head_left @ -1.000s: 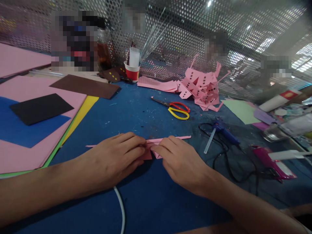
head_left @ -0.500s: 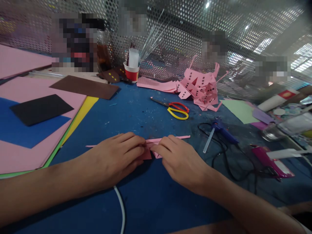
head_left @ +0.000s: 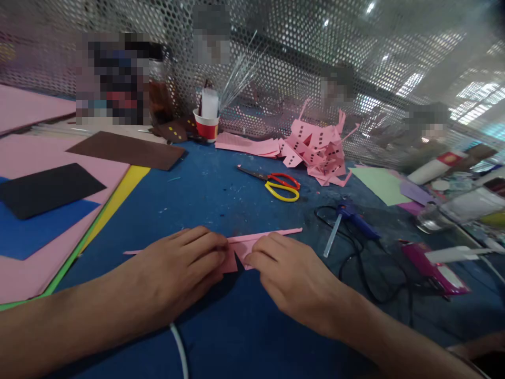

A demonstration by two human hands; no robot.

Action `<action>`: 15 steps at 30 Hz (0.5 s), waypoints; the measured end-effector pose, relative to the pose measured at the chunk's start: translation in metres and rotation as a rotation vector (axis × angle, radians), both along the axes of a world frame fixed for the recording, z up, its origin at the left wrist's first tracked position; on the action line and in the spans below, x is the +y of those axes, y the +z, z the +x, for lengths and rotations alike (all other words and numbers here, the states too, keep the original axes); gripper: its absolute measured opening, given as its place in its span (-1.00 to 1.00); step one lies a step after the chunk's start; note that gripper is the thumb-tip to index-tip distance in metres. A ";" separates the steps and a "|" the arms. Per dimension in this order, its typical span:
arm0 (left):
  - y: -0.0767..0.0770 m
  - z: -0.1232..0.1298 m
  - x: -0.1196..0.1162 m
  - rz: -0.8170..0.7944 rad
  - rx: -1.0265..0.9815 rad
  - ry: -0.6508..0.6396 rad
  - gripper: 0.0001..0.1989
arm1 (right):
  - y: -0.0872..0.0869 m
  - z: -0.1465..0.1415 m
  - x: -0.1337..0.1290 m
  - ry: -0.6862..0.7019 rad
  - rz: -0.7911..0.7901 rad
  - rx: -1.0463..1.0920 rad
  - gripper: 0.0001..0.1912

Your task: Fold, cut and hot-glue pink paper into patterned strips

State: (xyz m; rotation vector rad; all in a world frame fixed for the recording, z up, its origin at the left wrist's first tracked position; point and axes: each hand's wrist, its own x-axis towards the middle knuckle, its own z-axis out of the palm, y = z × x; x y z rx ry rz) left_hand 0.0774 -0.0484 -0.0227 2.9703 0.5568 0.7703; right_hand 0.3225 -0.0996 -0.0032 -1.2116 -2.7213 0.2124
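Observation:
A pink paper piece (head_left: 242, 245) with a long narrow strip along its far edge lies between my hands on the blue table (head_left: 197, 205). My left hand (head_left: 193, 261) is closed on its left part, fingers bent over the paper. On the right part, my right hand (head_left: 282, 266) pinches it with thumb and fingers. A dark notch shows in the near edge between the fingertips. Both strip ends stick out past the hands; much of the paper is hidden under them. Beyond the hands lie scissors (head_left: 272, 181) with one red and one yellow handle.
Several pink cutouts (head_left: 315, 145) are heaped at the back beside pink strips (head_left: 246, 143). A blue glue gun (head_left: 357, 221) with its cord is on the right, near a magenta device (head_left: 436, 268). Coloured sheets (head_left: 112, 184) cover the left. A red-and-white cup (head_left: 206, 128) stands behind.
The view has tilted, so most of the table appears lower and slightly left. My hands remain on the pink paper, and the gap between the fingertips looks a little wider.

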 end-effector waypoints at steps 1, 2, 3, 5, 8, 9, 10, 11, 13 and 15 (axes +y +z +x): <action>0.000 0.000 0.000 0.014 0.055 -0.001 -0.74 | 0.000 0.000 0.000 0.001 -0.004 0.009 -0.75; 0.000 -0.001 0.000 0.031 0.103 -0.007 -0.72 | 0.000 0.001 0.000 0.001 -0.006 0.020 -0.75; 0.000 -0.001 0.000 0.047 0.132 -0.013 -0.70 | 0.000 0.001 0.000 0.001 -0.005 0.030 -0.74; 0.000 -0.001 0.000 0.059 0.153 -0.012 -0.69 | 0.000 0.000 0.000 0.001 0.000 0.036 -0.73; 0.001 -0.001 0.001 0.058 0.166 -0.017 -0.68 | 0.001 0.000 0.000 -0.002 0.010 0.003 -0.72; 0.001 -0.001 0.001 0.056 0.167 -0.018 -0.68 | 0.001 -0.001 0.000 -0.004 0.013 -0.009 -0.72; 0.001 -0.001 0.001 0.055 0.166 -0.018 -0.67 | 0.001 -0.001 0.000 -0.005 0.014 -0.016 -0.73; 0.002 -0.001 0.001 0.056 0.168 -0.018 -0.67 | 0.002 -0.001 0.001 -0.006 0.014 -0.019 -0.73; 0.003 0.000 0.001 0.059 0.179 -0.018 -0.66 | 0.003 -0.001 0.001 -0.004 0.009 -0.015 -0.74; 0.004 0.001 0.000 0.058 0.191 -0.022 -0.67 | 0.004 0.000 0.001 0.001 0.009 -0.014 -0.75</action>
